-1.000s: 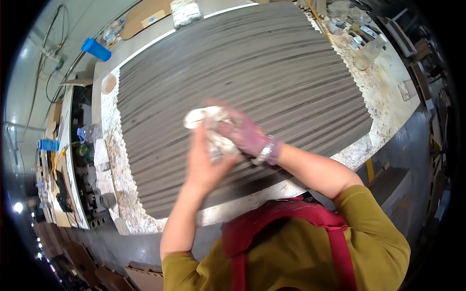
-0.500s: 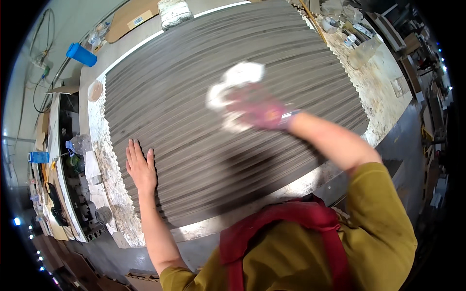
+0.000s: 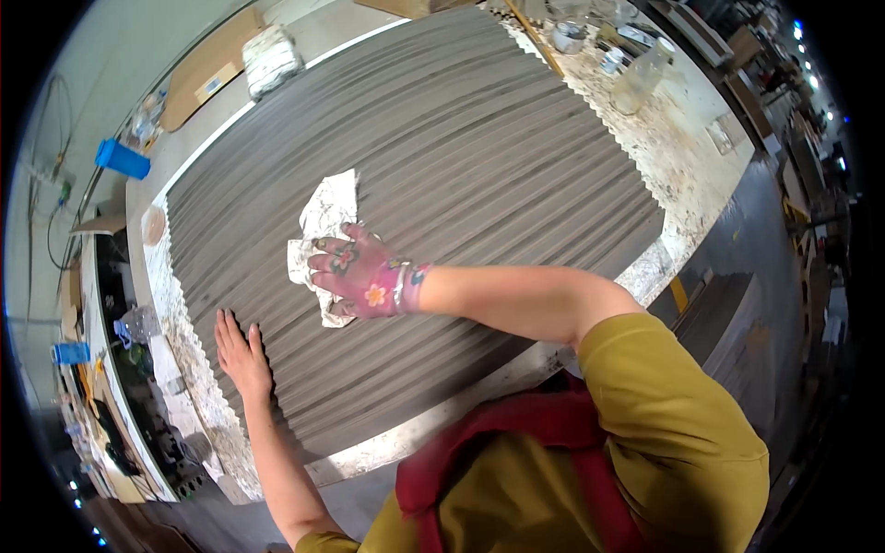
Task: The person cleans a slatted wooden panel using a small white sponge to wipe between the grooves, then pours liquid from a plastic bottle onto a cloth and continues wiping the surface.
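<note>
A large grey-brown ribbed panel [image 3: 498,157] with zigzag side edges lies across the worktable. My right hand [image 3: 364,276], in a pink flowered glove, presses a crumpled white cloth [image 3: 329,207] onto the ribs left of the panel's middle. The cloth sticks out past the fingertips on the far and left sides; its part under the palm is hidden. Bare and flat, my left hand [image 3: 241,358] rests on the panel near its left edge, fingers stretched out, holding nothing.
Beyond the panel's far edge sit a folded white cloth bundle [image 3: 271,61] and a piece of cardboard [image 3: 198,78]. A blue cup [image 3: 123,158] stands at the far left. On the stained tabletop at right are a clear bottle [image 3: 643,78] and a small jar [image 3: 611,61].
My right hand and the white cloth have swept left and nearer across the panel. The left hand stays flat on it. The whole view has shifted slightly.
</note>
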The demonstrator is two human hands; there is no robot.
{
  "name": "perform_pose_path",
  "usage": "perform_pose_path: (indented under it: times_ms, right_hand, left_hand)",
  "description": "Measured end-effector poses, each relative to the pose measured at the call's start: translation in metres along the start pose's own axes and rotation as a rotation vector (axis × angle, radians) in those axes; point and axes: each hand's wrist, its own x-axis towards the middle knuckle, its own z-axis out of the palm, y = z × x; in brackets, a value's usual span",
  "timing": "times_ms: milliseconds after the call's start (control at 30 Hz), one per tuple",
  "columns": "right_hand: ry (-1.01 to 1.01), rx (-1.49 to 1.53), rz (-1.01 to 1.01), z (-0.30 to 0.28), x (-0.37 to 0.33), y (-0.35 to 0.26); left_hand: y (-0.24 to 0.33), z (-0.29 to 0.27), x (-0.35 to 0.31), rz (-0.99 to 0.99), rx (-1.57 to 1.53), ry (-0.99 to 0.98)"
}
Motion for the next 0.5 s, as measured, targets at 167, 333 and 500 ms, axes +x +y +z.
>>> perform_pose_path:
  times_ms: [167, 333, 500]
  right_hand:
    - [0.09, 0.044, 0.218, -0.04, -0.089, 0.104]
    - [0.087, -0.248, 0.937, -0.139, -0.218, 0.239]
    - [0.218, 0.175, 0.342, -0.112, -0.082, 0.112]
  left_hand:
    - [0.0, -0.001, -0.002, 0.019, 0.002, 0.025]
    - [0.007, 0.001, 0.005, 0.034, 0.039, 0.029]
    - [-0.021, 0.006, -0.001, 0.05, -0.01, 0.039]
